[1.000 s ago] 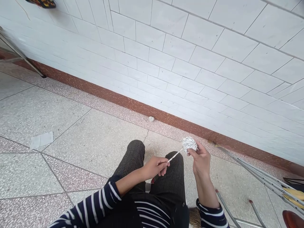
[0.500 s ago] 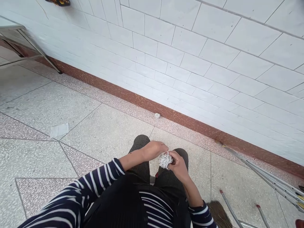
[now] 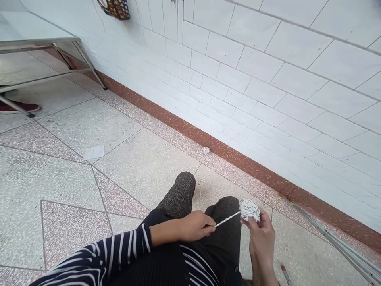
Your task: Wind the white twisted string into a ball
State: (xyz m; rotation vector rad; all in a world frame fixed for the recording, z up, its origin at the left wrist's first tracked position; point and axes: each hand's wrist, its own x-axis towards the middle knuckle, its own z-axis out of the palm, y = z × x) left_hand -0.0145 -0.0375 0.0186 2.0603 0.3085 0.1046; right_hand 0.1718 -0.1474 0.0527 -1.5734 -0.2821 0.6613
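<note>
My right hand [image 3: 262,234] is closed around the lower right side of a ball of white cord [image 3: 249,209], held beyond my right knee. A twisted length of cord [image 3: 228,219] runs from the ball's left side to my left hand [image 3: 196,226]. My left fingers are pinched on that strand, above my lap. The strand looks taut and nearly straight. Another small white ball [image 3: 206,150] lies on the floor at the foot of the wall, apart from both hands.
A metal-framed table [image 3: 80,55] stands at the upper left, with a dark red shoe [image 3: 20,107] by its leg. A white paper [image 3: 94,152] lies on the floor. Metal poles [image 3: 333,236] lean at the right. A patterned bag [image 3: 116,8] hangs on the tiled wall [image 3: 253,55].
My hands have parted, drawing a strand of cord out between them. The ball has moved right with my right hand. My view has shifted, showing more of the table and the shoe.
</note>
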